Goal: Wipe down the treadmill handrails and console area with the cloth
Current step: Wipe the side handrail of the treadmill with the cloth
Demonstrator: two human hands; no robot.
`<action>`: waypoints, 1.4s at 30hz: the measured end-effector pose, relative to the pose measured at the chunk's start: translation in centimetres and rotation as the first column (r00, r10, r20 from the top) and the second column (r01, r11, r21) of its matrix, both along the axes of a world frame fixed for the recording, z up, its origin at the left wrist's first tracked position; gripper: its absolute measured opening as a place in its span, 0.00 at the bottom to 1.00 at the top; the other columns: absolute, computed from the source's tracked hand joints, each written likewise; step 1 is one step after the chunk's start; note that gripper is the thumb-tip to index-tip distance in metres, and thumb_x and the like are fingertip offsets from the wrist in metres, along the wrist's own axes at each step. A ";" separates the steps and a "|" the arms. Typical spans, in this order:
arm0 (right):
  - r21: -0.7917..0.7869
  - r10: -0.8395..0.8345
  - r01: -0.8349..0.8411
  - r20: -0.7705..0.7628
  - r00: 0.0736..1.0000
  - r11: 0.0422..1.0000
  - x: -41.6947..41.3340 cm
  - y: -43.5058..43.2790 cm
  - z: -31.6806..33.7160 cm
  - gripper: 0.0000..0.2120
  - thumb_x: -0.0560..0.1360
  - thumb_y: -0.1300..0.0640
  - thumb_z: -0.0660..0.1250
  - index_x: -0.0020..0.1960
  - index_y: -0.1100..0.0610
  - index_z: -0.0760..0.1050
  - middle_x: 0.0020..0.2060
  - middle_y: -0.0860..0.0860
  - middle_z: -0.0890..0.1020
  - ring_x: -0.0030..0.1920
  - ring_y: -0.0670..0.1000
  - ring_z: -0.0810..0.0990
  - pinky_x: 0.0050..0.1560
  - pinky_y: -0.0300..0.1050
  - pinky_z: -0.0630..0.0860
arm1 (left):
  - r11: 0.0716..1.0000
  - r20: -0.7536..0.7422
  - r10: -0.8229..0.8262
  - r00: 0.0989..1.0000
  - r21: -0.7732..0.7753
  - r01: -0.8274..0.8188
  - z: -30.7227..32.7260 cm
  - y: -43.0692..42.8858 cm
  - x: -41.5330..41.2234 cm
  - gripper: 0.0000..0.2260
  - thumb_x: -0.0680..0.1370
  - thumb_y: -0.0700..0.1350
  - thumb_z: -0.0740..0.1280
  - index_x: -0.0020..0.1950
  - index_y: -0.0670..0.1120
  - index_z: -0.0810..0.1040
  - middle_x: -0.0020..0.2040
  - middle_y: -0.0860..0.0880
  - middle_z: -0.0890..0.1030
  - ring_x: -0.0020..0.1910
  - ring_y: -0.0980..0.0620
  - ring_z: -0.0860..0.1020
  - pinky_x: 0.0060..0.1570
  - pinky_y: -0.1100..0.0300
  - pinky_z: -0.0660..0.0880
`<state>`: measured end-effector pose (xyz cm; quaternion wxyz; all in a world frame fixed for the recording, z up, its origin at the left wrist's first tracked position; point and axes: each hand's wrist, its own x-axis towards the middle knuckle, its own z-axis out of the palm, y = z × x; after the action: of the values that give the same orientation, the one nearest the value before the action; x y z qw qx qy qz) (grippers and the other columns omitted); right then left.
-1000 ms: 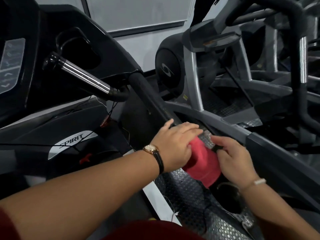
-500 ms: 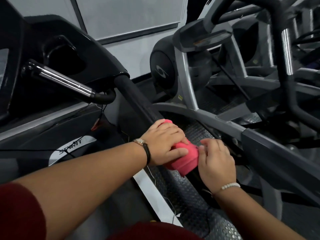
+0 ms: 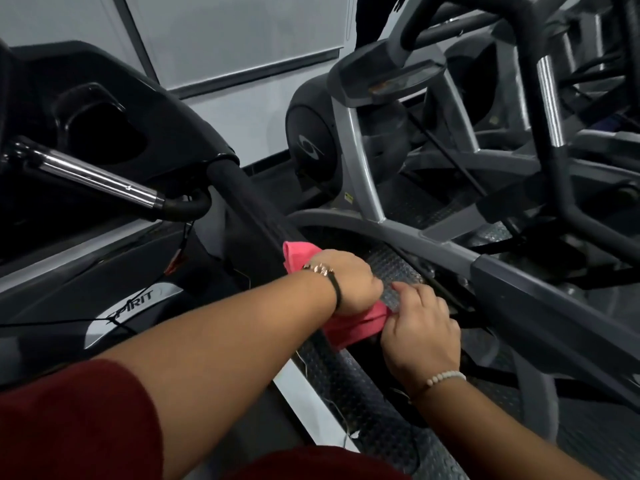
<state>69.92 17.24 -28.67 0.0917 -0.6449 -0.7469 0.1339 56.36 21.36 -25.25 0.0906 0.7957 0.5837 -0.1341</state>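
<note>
Left hand (image 3: 349, 284) clenched on pink cloth (image 3: 356, 322) around black handrail (image 3: 252, 209); right hand (image 3: 420, 332) pinching cloth's edge

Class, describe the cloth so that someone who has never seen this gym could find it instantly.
Start at the black treadmill console on the left and follow its padded black handrail down towards the viewer. The cloth is wrapped around that rail, gripped by the left hand and right hand. It is the only bright pink thing among black and grey machines.

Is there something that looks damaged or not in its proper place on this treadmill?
Yes. Thin loose wires hang below the chrome grip bar and trail across the motor cover; one ends in a small red part. More stray threads lie along the textured side rail. Their purpose cannot be told.
</note>
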 end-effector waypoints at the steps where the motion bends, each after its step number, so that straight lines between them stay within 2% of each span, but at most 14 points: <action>1: 0.013 0.011 -0.011 -0.008 1.000 1.000 0.1 -0.1 0.0 0.21 0.74 0.53 0.57 0.67 0.50 0.68 0.63 0.49 0.71 0.63 0.55 0.69 0.56 0.53 0.67 | 0.994 0.053 -0.011 0.999 0.111 0.005 -0.4 -0.9 -0.4 0.21 0.79 0.50 0.48 0.50 0.45 0.80 0.53 0.45 0.81 0.52 0.43 0.77 0.47 0.55 0.68; 3: 0.028 0.025 -0.024 -0.043 0.999 0.999 0.1 0.0 -0.2 0.19 0.74 0.54 0.57 0.65 0.50 0.70 0.60 0.50 0.73 0.60 0.55 0.70 0.54 0.53 0.69 | 0.935 0.197 -0.053 0.979 0.355 -0.021 -1.7 -3.1 -1.7 0.22 0.76 0.52 0.48 0.47 0.48 0.82 0.48 0.50 0.83 0.49 0.47 0.79 0.49 0.55 0.67; 6: 0.014 0.053 -0.052 -0.081 0.995 0.999 0.0 0.0 -0.3 0.15 0.76 0.53 0.58 0.62 0.49 0.71 0.58 0.48 0.73 0.58 0.52 0.71 0.54 0.51 0.70 | 0.861 0.378 -0.126 0.917 0.501 -0.088 -4.4 -5.6 -3.8 0.18 0.75 0.51 0.54 0.53 0.49 0.82 0.51 0.53 0.82 0.53 0.50 0.78 0.59 0.52 0.67; 11: -0.011 0.080 -0.083 -0.149 0.986 0.997 0.0 0.3 -0.3 0.15 0.78 0.47 0.54 0.61 0.50 0.69 0.57 0.47 0.73 0.60 0.50 0.71 0.57 0.49 0.69 | 0.878 0.376 -0.140 0.916 0.474 -0.060 -4.0 -4.6 -5.4 0.19 0.75 0.52 0.54 0.54 0.49 0.82 0.52 0.53 0.82 0.55 0.50 0.78 0.62 0.53 0.65; 14: 0.005 0.091 -0.091 -0.182 0.979 0.996 0.1 0.2 -0.3 0.16 0.78 0.47 0.55 0.62 0.52 0.69 0.57 0.48 0.73 0.60 0.50 0.71 0.57 0.49 0.69 | 0.907 0.330 0.028 0.943 0.389 -0.163 -2.6 -3.6 -5.3 0.22 0.73 0.54 0.51 0.52 0.51 0.82 0.52 0.54 0.82 0.57 0.49 0.77 0.65 0.52 0.58; 17: 0.033 0.101 -0.096 -0.199 0.975 0.995 0.0 0.1 -0.5 0.15 0.78 0.49 0.57 0.62 0.54 0.69 0.57 0.49 0.74 0.60 0.52 0.72 0.56 0.50 0.70 | 0.862 0.350 0.144 0.926 0.415 -0.291 -3.1 -4.7 -4.2 0.22 0.74 0.53 0.50 0.56 0.51 0.81 0.56 0.53 0.81 0.63 0.48 0.74 0.69 0.50 0.51; 20: 0.047 0.110 -0.102 -0.205 0.973 0.994 -0.1 0.1 -0.4 0.14 0.78 0.50 0.57 0.61 0.54 0.70 0.56 0.49 0.74 0.59 0.52 0.73 0.56 0.50 0.71 | 0.837 0.425 0.066 0.903 0.469 -0.282 -4.9 -7.0 -3.6 0.19 0.77 0.51 0.53 0.62 0.50 0.76 0.61 0.52 0.78 0.66 0.48 0.69 0.69 0.46 0.52; 24: 0.039 0.130 -0.125 -0.181 0.975 0.991 -0.2 0.2 -0.4 0.15 0.77 0.49 0.55 0.59 0.53 0.71 0.55 0.49 0.74 0.57 0.52 0.73 0.55 0.51 0.72 | 0.854 0.295 -0.125 0.947 0.518 -0.048 -5.6 -7.1 -5.7 0.21 0.79 0.55 0.51 0.69 0.50 0.68 0.66 0.51 0.75 0.69 0.49 0.66 0.69 0.47 0.54; 28: 0.012 0.133 -0.133 -0.173 0.976 0.991 -0.2 0.2 -0.2 0.15 0.77 0.50 0.55 0.60 0.53 0.71 0.55 0.50 0.73 0.57 0.54 0.73 0.56 0.51 0.71 | 0.943 0.217 -0.097 0.971 0.333 0.020 -2.1 -4.1 -5.7 0.24 0.76 0.58 0.48 0.60 0.51 0.78 0.58 0.53 0.80 0.61 0.50 0.74 0.65 0.52 0.60; 30: 0.016 0.131 -0.130 -0.175 0.976 0.991 -0.2 0.2 -0.2 0.15 0.77 0.51 0.56 0.60 0.54 0.71 0.55 0.51 0.73 0.58 0.54 0.72 0.56 0.52 0.71 | 0.974 0.099 -0.037 0.994 0.224 0.014 -0.6 -2.3 -4.0 0.24 0.76 0.57 0.46 0.54 0.50 0.80 0.54 0.52 0.81 0.56 0.48 0.76 0.59 0.52 0.65; 35: 0.018 0.112 -0.111 -0.169 0.979 0.994 0.0 0.2 -0.2 0.14 0.77 0.54 0.58 0.61 0.54 0.70 0.57 0.51 0.73 0.60 0.54 0.71 0.56 0.51 0.70 | 1.000 -0.097 0.021 0.995 -0.019 -0.023 0.7 0.5 -2.3 0.22 0.79 0.57 0.48 0.55 0.49 0.78 0.56 0.49 0.79 0.53 0.46 0.75 0.51 0.53 0.67; 38: 0.004 0.105 -0.106 -0.167 0.980 0.994 0.0 0.1 -0.2 0.13 0.77 0.54 0.58 0.61 0.53 0.70 0.57 0.51 0.72 0.59 0.54 0.71 0.55 0.51 0.71 | 0.999 -0.026 -0.011 1.000 0.047 0.012 0.3 0.7 -2.6 0.19 0.78 0.56 0.49 0.46 0.50 0.78 0.50 0.49 0.80 0.44 0.47 0.74 0.46 0.54 0.67; 40: 0.003 0.115 -0.116 -0.172 0.978 0.993 0.0 0.2 -0.2 0.12 0.76 0.55 0.59 0.59 0.53 0.71 0.56 0.51 0.72 0.58 0.55 0.72 0.55 0.51 0.71 | 0.980 0.102 -0.053 0.993 0.196 0.032 -0.4 -0.1 -3.4 0.18 0.76 0.54 0.49 0.37 0.49 0.73 0.44 0.50 0.81 0.40 0.46 0.74 0.44 0.55 0.68; 42: 0.014 0.117 -0.117 -0.192 0.974 0.993 -0.1 0.2 -0.2 0.11 0.76 0.56 0.59 0.57 0.53 0.72 0.54 0.51 0.73 0.56 0.55 0.73 0.55 0.52 0.72 | 0.927 0.188 -0.143 0.972 0.370 0.065 -1.6 -1.3 -4.6 0.20 0.74 0.53 0.48 0.36 0.47 0.75 0.39 0.50 0.81 0.38 0.45 0.76 0.43 0.53 0.70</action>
<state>69.84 17.45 -28.88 0.1563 -0.5837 -0.7713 0.1999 51.80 20.01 -26.88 -0.0031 0.8383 0.5423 0.0561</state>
